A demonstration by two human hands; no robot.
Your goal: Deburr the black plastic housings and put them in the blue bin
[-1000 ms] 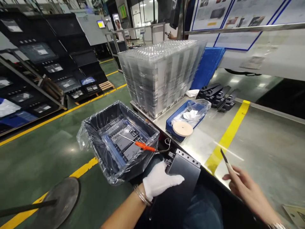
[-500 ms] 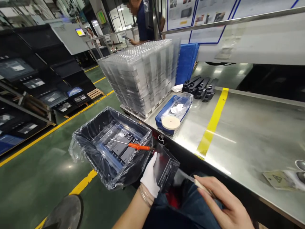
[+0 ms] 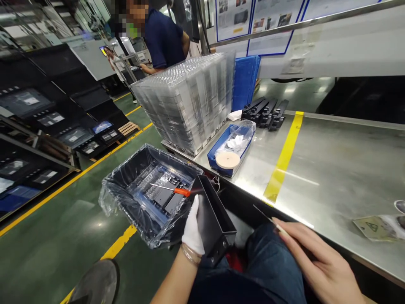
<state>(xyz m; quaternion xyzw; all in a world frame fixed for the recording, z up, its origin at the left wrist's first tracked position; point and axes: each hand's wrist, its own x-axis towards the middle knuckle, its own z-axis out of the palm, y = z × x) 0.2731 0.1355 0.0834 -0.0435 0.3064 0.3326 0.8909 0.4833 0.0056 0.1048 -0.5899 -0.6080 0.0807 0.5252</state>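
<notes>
My left hand [image 3: 193,232], in a white glove, grips a long black hollow part [image 3: 207,215] with an open channel along its top and round holes at its near end. The part is tilted over my lap. To its right my bare right hand [image 3: 319,253] holds a knife [image 3: 278,226] by its pale handle. Its thin blade is seen almost edge-on, pointing up and left, apart from the black part. An orange-handled screwdriver [image 3: 181,192] lies over the plastic-lined crate [image 3: 126,173], its handle end hidden behind the black part.
Behind the crate rises a tall stack of clear plastic trays [image 3: 186,101]. A blue box [image 3: 218,152] with a pale disc [image 3: 228,160] and a bag stands on the metal bench [image 3: 341,169], near several black parts [image 3: 265,114]. A person [image 3: 164,38] stands behind the trays.
The black part has turned so its open channel faces up. My right hand has moved right, and the knife blade has gone from flat-on to edge-on. The person behind the trays has shifted left.
</notes>
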